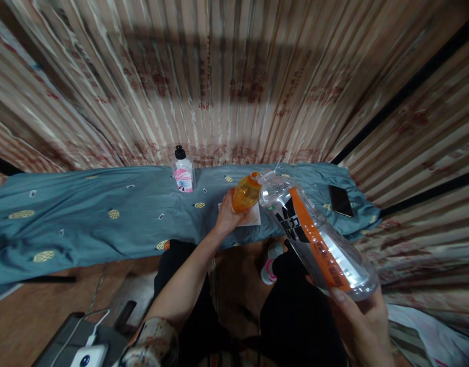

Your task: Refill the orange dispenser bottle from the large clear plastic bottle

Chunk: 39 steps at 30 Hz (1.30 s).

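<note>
My left hand [228,214] is closed around a small rounded amber bottle [245,194], its orange-rimmed mouth turned up and to the right. A large clear plastic bottle [314,239] with an orange and black label is gripped near its base by my right hand [362,318]. It lies at a slant, and its neck [268,177] comes right up to the amber bottle's mouth. Whether the two touch, and whether liquid runs between them, I cannot tell. A pale sheet or cloth [252,218] lies beneath my left hand, partly hidden.
A clear bottle with a pink label and black cap [183,171] stands on the teal cloth [85,219]. At the right lies a dark phone [340,200]. Another bottle with pink marking [270,270] is below, by my legs. A white device with a cable [89,355] sits lower left.
</note>
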Each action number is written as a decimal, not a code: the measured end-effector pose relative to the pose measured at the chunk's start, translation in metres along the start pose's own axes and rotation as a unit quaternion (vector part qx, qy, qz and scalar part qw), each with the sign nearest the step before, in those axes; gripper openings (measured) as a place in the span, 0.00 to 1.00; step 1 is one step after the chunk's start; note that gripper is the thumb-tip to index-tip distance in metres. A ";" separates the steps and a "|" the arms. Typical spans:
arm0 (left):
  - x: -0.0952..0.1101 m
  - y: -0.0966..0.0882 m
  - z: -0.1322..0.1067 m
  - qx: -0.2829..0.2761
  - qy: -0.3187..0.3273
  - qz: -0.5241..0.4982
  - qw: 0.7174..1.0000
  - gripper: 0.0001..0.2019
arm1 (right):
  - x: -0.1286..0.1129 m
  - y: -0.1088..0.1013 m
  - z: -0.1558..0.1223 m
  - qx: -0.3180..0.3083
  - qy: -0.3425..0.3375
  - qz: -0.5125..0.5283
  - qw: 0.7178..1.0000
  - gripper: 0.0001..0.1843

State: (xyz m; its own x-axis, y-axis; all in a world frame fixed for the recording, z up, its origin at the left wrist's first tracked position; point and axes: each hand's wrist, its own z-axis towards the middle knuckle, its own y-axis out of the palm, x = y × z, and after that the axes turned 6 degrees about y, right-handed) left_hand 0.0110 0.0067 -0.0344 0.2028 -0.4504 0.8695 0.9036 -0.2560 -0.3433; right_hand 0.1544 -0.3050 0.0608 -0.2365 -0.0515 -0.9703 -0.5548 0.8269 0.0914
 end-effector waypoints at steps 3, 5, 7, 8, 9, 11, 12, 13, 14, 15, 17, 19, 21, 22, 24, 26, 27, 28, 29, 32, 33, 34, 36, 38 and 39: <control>-0.002 0.001 0.000 0.000 -0.001 -0.004 1.000 0.40 | -0.001 0.003 -0.002 0.000 -0.002 0.008 1.000 0.56; -0.004 0.001 0.001 0.006 0.009 -0.010 1.000 0.39 | -0.002 0.004 -0.003 -0.001 0.001 0.010 1.000 0.56; -0.006 0.001 0.001 0.014 0.021 -0.015 1.000 0.38 | -0.003 0.004 -0.004 0.001 0.000 -0.003 1.000 0.57; -0.006 0.001 0.001 0.016 0.025 -0.017 0.999 0.38 | -0.003 0.004 -0.005 0.002 -0.001 -0.011 1.000 0.57; -0.006 0.001 0.001 0.017 0.026 -0.019 0.999 0.38 | -0.003 0.004 -0.005 0.002 -0.003 -0.017 1.000 0.58; -0.004 0.000 0.001 0.011 0.019 -0.022 1.000 0.39 | -0.003 0.003 -0.007 0.000 -0.003 -0.020 1.000 0.58; -0.003 0.000 0.001 0.008 0.013 -0.024 1.000 0.39 | -0.004 0.003 -0.007 -0.001 0.000 -0.019 1.000 0.58; -0.002 0.000 0.001 0.005 0.007 -0.027 1.000 0.40 | -0.004 0.004 -0.008 -0.003 0.004 -0.016 1.000 0.58; -0.001 -0.001 0.001 0.004 0.002 -0.029 1.000 0.40 | -0.005 0.004 -0.008 -0.004 0.007 -0.012 1.000 0.58; 0.000 -0.001 0.001 0.003 -0.003 -0.032 0.999 0.40 | -0.006 0.005 -0.009 -0.005 0.012 -0.007 1.000 0.59; 0.001 -0.002 0.001 0.001 -0.008 -0.038 0.999 0.40 | -0.007 0.006 -0.010 -0.005 0.019 0.002 1.000 0.60; 0.001 -0.002 0.000 -0.001 -0.011 -0.039 0.999 0.40 | -0.008 0.007 -0.010 -0.006 0.017 0.005 1.000 0.61; 0.001 -0.003 0.000 -0.003 -0.014 -0.033 0.999 0.41 | -0.008 0.007 -0.011 -0.007 0.012 0.004 1.000 0.63; 0.001 -0.003 0.000 -0.002 -0.016 -0.028 0.999 0.41 | -0.008 0.007 -0.012 -0.008 0.011 0.006 1.000 0.63; 0.001 -0.003 0.000 0.000 -0.017 -0.021 1.000 0.41 | -0.007 0.007 -0.013 -0.006 0.009 0.008 1.000 0.65; 0.002 -0.003 0.001 0.004 -0.018 -0.023 1.000 0.41 | -0.007 0.007 -0.015 -0.005 0.005 0.006 1.000 0.66; 0.002 -0.003 0.001 0.006 -0.019 -0.025 0.999 0.41 | -0.008 0.007 -0.016 -0.006 0.003 0.004 1.000 0.65; 0.002 -0.003 0.001 0.009 -0.020 -0.027 0.999 0.41 | -0.009 0.008 -0.018 -0.008 0.001 0.001 1.000 0.65; 0.003 -0.003 0.001 0.011 -0.022 -0.029 0.999 0.41 | -0.011 0.009 -0.019 -0.011 0.000 -0.001 1.000 0.64; 0.004 -0.003 0.001 0.012 -0.024 -0.034 0.999 0.41 | -0.017 0.012 -0.027 -0.014 -0.005 -0.006 1.000 0.61; 0.004 -0.003 0.001 0.010 -0.025 -0.037 0.999 0.40 | -0.019 0.014 -0.029 -0.014 -0.006 -0.005 1.000 0.60; 0.004 -0.004 0.001 0.008 -0.025 -0.040 0.999 0.40 | -0.020 0.015 -0.030 -0.015 -0.005 -0.002 1.000 0.59; 0.004 -0.004 0.000 0.006 -0.025 -0.043 0.999 0.40 | -0.019 0.014 -0.031 -0.012 -0.008 0.003 1.000 0.59; 0.004 -0.004 0.000 0.006 -0.024 -0.042 0.999 0.39 | -0.014 0.009 -0.028 -0.013 -0.020 -0.006 1.000 0.57; 0.003 -0.004 0.000 0.007 -0.023 -0.041 0.999 0.40 | -0.010 0.005 -0.025 -0.020 -0.033 -0.018 0.999 0.55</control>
State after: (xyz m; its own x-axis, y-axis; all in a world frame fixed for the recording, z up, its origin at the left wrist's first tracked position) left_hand 0.0081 0.0064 -0.0300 0.1446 -0.3877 0.9104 0.9234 -0.2778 -0.2650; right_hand 0.1345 -0.3144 0.0768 -0.1644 -0.0428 -0.9855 -0.5931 0.8026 0.0641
